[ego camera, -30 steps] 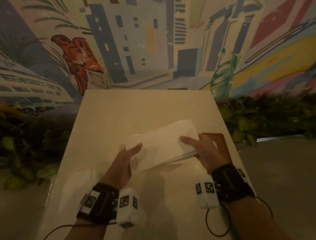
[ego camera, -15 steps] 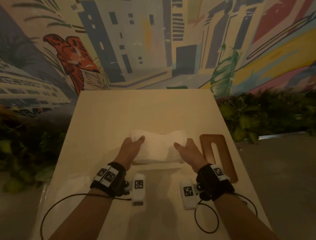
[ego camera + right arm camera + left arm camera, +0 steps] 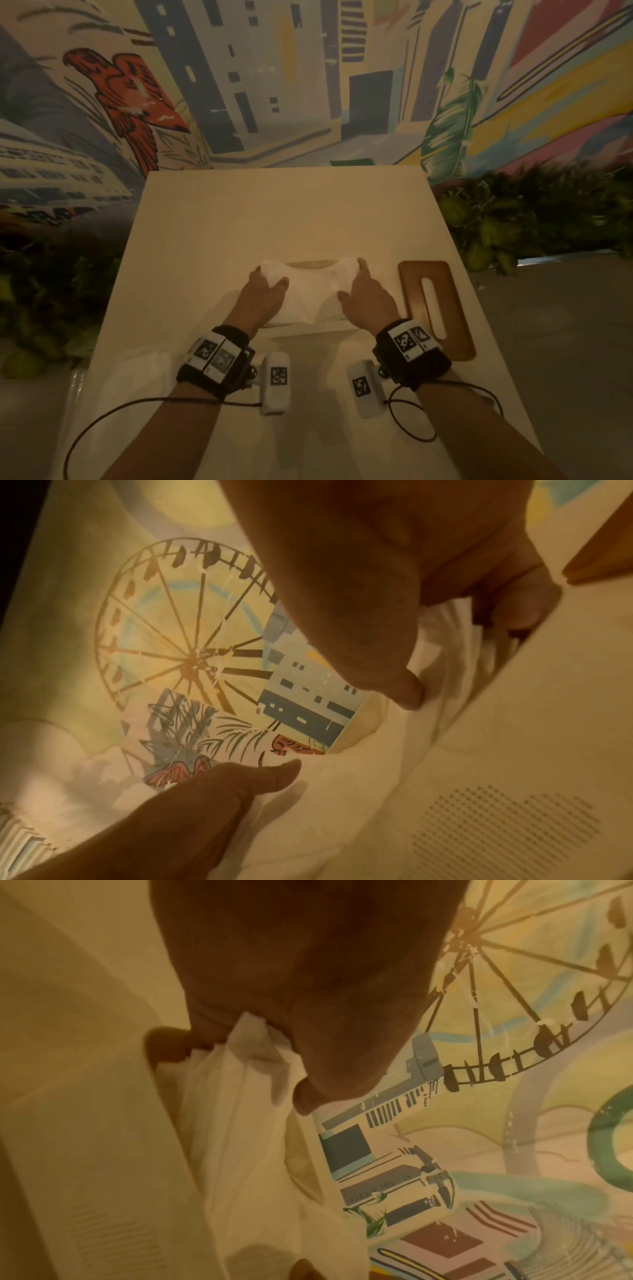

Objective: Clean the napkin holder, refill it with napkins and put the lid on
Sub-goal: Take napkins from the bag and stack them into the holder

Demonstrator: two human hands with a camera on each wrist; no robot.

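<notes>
Napkins, a white stack bowed down in the middle, sit in the open top of the white napkin holder at the centre of the pale tabletop. Each end of the stack is bunched upward. The left hand grips the nine o'clock end, thumb on top and fingers curled over the far edge; the left wrist view shows the folded layers pinched between thumb and fingers inside the holder's wall. The right hand grips the three o'clock end the same way, thumb lying on the paper and fingertips tucked down between the stack and the holder's side. A perforated patch shows on the holder's outer wall in the right wrist view.

At three o'clock of the holder, just beside it, the brown wooden lid lies flat on the tabletop, its long slot running toward twelve o'clock. At twelve o'clock beyond the tabletop rises a painted mural with buildings and an orange bird, and green foliage flanks the tabletop at three and nine o'clock.
</notes>
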